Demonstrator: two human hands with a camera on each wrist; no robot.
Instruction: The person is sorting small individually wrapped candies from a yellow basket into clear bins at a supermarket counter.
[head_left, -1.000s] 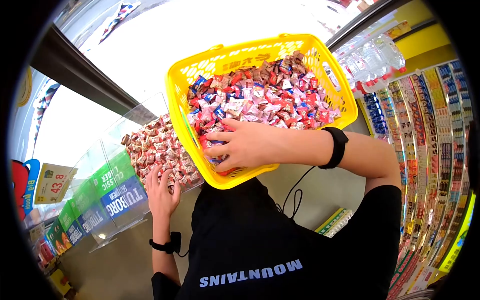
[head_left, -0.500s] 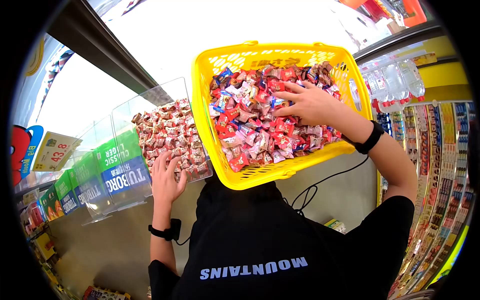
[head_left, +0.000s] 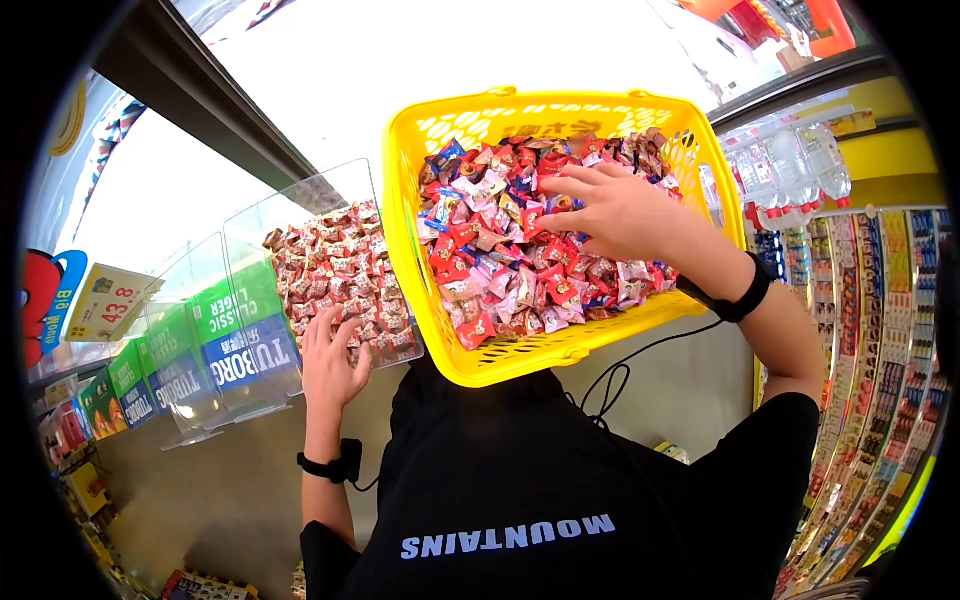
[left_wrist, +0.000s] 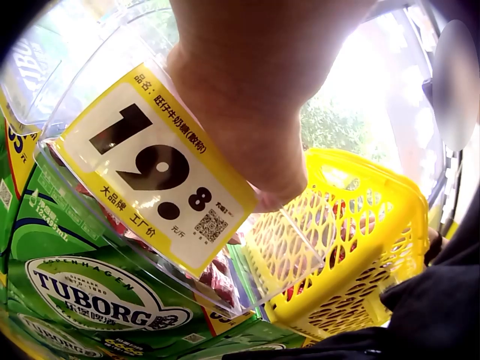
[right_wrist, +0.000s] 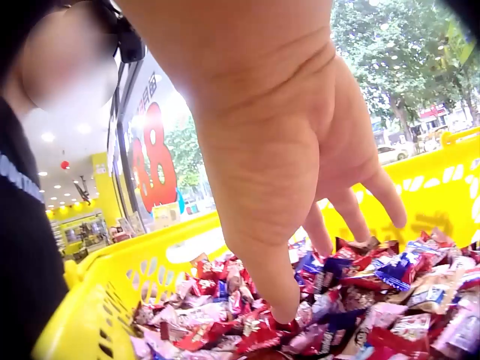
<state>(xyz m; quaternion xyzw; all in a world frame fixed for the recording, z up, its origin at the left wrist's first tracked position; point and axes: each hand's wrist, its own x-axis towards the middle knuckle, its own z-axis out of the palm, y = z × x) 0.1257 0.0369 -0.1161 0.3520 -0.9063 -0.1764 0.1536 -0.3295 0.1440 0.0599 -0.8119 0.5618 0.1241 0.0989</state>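
My right hand [head_left: 628, 212] is over the yellow basket [head_left: 402, 215], fingers spread and pointing down at the wrapped candies [head_left: 480, 265] that fill it. Up close in the right wrist view, thumb and fingertips meet the top of the red, pink and blue candies [right_wrist: 259, 334]. Nothing is gripped between them. At the left, my left hand [head_left: 334, 362] rests by the near edge of a clear plastic bin [head_left: 298, 190], its fingers loosely bent over red-and-beige wrapped candies [head_left: 330, 260]. The left fingertips are hidden in the left wrist view behind a price card [left_wrist: 154, 172].
Green and blue beer cartons [head_left: 235, 330] stand beside the bin, with another price card [head_left: 110, 303] farther left. Water bottles [head_left: 790, 165] and shelves of small packages [head_left: 870, 330] line the right. A dark cable [head_left: 610, 385] hangs below the basket.
My right hand has moved from the basket's near-left corner to the right over the candies, its fingers shifting slightly lately. The left hand stays at the bin. The head view has shifted.
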